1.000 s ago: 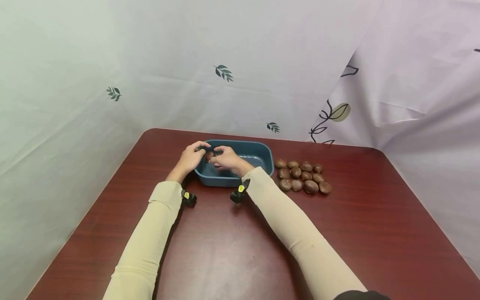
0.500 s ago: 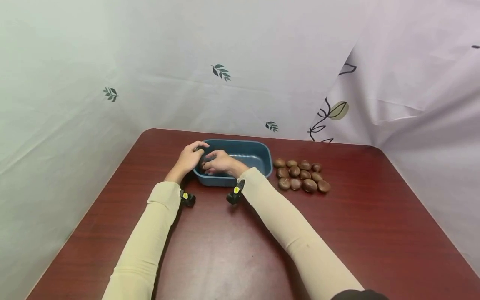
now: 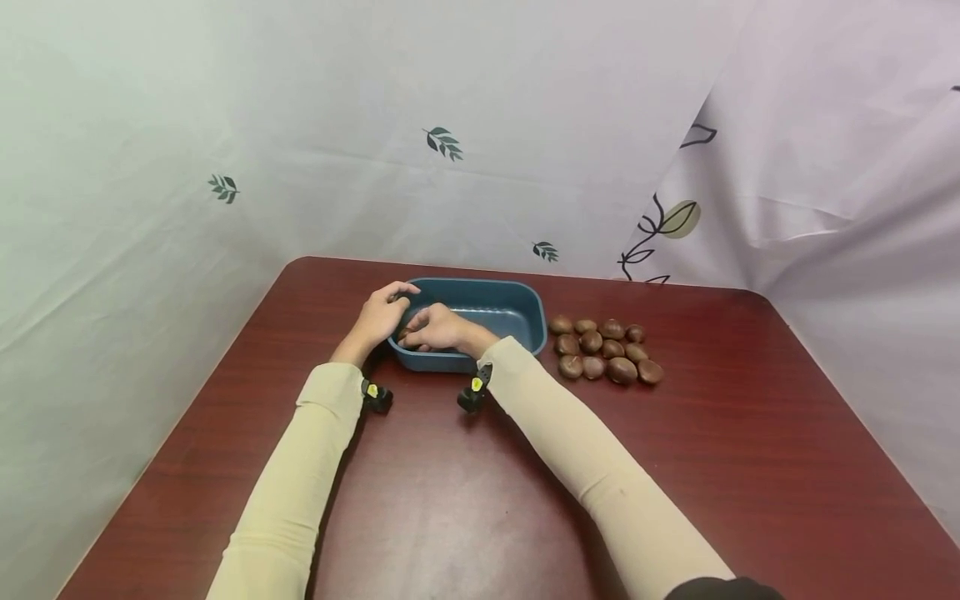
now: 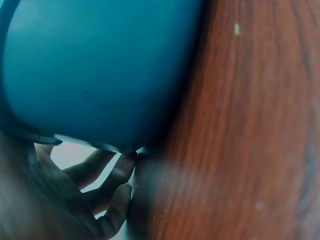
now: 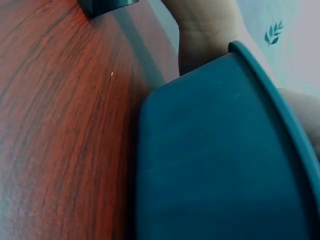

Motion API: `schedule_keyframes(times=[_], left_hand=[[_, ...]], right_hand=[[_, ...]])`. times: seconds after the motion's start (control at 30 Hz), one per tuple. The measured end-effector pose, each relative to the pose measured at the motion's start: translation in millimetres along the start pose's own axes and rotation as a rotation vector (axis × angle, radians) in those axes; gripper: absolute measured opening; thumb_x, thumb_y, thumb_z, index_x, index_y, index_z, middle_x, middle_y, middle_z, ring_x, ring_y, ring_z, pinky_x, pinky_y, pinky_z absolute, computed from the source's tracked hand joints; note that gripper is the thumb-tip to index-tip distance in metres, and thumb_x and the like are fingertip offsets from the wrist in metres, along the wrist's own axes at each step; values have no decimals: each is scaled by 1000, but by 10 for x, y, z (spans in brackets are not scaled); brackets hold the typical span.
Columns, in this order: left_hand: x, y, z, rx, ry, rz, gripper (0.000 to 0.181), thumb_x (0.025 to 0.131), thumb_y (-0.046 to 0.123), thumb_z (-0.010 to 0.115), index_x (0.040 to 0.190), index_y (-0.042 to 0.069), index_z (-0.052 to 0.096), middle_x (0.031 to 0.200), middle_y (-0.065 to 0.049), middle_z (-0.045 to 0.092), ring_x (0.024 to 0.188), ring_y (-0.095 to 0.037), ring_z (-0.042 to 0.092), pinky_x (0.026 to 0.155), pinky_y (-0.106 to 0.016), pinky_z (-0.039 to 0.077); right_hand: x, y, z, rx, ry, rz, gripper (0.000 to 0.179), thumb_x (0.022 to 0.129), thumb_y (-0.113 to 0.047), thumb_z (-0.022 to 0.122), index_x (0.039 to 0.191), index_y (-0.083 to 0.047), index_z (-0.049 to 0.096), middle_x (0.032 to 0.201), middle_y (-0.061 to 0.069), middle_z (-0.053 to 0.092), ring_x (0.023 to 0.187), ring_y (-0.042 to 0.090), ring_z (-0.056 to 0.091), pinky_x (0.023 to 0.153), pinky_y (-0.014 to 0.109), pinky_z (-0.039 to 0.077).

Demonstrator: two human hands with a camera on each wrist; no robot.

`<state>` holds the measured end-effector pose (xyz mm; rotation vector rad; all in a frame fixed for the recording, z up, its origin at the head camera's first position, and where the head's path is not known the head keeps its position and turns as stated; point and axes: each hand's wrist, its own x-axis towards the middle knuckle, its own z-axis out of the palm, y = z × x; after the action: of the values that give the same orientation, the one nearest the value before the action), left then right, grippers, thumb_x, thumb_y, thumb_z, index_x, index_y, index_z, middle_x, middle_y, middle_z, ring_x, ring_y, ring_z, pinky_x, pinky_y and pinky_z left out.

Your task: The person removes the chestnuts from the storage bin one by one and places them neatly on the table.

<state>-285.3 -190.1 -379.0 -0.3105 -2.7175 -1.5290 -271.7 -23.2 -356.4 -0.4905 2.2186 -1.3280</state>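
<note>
A blue rectangular basin [image 3: 487,293] stands near the back of the table. At its left end my left hand [image 3: 381,315] grips the rim, the thumb over the edge; in the left wrist view the fingers [image 4: 117,200] lie against the outer wall. My right hand [image 3: 441,327] reaches down inside the basin's left end. Its curled fingers pinch a brown chestnut [image 3: 403,333], which they mostly cover. In the right wrist view the basin's outer wall [image 5: 215,150] hides most of that hand.
Several chestnuts [image 3: 591,342] lie grouped in rough rows on the red-brown table [image 3: 465,500], just right of the basin. A pale cloth with leaf prints [image 3: 480,167] hangs behind and around the table.
My right hand has lowered the chestnut into the basin's left end and moved slightly left. My left hand has stayed at the rim; the chestnuts on the table have not moved.
</note>
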Motion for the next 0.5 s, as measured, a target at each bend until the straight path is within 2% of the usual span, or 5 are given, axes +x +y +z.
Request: schedule_keyframes(times=[0.1,0.13,0.2,0.33,0.5], left_hand=[[13,3,3,-9,-14,-4,36,100,20,41,130,18,61,85,-15,51,71,-26,42,62,-37,35],[17,4,3,-7,-18,-5,36,100,20,41,130,18,61,91,-15,54,79,-26,45,63,-37,36],[23,-1,0,-9,-28,-7,36,101,20,40,131,18,60,110,-16,57,80,-28,44,61,-36,35],[34,-17,1,2,-32,0,36,102,20,40,132,17,60,134,-14,52,66,-23,38,58,-36,33],[45,-23,12,8,-15,-1,36,101,19,42,131,17,61,125,-15,54,62,-22,34,70,-40,35]], right_hand=[[-59,-9,-40,21,35,-3,27,90,-18,72,112,0,73,104,10,73,82,21,72,72,31,57],[-82,-12,-56,26,54,-3,27,90,-18,72,111,-1,73,104,10,73,82,22,72,71,32,57],[-131,-11,-89,18,87,-6,27,90,-20,72,110,-2,73,102,10,73,81,21,72,68,32,57],[-233,19,-164,2,150,-22,27,90,-20,73,110,-2,70,94,9,73,78,20,71,65,33,57],[-373,67,-264,1,189,-54,27,90,-16,73,112,-1,67,94,11,73,81,23,72,66,34,58]])
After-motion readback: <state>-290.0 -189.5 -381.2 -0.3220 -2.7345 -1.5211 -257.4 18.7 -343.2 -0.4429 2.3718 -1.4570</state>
